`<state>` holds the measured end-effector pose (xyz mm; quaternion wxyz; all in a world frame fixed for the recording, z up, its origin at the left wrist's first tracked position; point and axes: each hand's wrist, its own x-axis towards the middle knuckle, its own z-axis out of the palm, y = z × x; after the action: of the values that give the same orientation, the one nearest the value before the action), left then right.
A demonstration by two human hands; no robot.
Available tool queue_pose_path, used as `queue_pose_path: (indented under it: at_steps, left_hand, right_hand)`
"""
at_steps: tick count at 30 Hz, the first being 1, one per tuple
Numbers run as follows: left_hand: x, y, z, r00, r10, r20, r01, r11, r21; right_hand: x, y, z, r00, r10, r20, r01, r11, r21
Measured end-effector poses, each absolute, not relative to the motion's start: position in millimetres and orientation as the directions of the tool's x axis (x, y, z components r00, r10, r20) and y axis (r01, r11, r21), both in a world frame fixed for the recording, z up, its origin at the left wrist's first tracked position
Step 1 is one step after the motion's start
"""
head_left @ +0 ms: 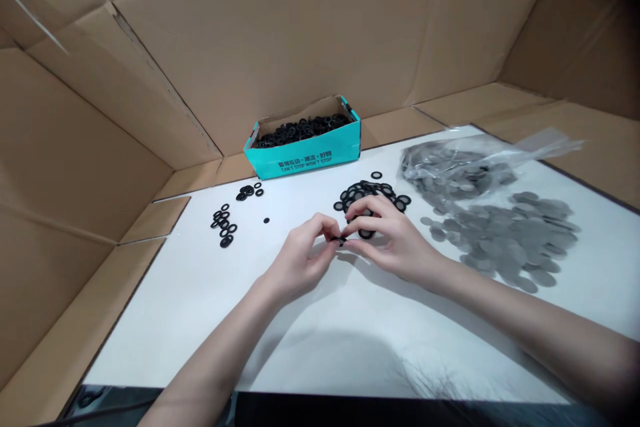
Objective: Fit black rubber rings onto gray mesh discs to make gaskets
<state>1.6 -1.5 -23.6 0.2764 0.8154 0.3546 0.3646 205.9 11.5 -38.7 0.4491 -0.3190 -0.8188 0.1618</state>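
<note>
Cardboard walls enclosing white tabletop (200,320); teal box (303,147) at 12 o'clock reading "CAN'T STOP WON'T STOP". Left hand (300,260) and right hand (393,237) fingers pinching shut together on small black ring (341,240).

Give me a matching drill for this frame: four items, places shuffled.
Items:
1. teal box
2. grey discs
3. plastic bag
4. small black ring

Places:
A. pinched between left hand and right hand
B. loose heap on the white table, right side
C. far edge, against the cardboard wall, full of black rings
D. lying behind the grey heap, holding more discs

Pairs: 1-C, 2-B, 3-D, 4-A
</note>
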Motion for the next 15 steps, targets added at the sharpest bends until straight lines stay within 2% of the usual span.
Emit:
queue_pose_path:
  at_steps: [7,15]
  left_hand:
    - [5.6,-4.1,-20.9,0.461,0.783,0.417,0.353,-0.593,0.724]
    - [4.8,-4.3,-21.1,0.465,0.812,0.352,0.333,-0.529,0.781]
  right_hand:
    - [205.0,11.6,-37.7,-0.407,0.698,0.589,0.346,0.715,-0.608]
    - [205.0,10.8,-35.2,-0.413,0.743,0.526,0.278,0.653,-0.705]
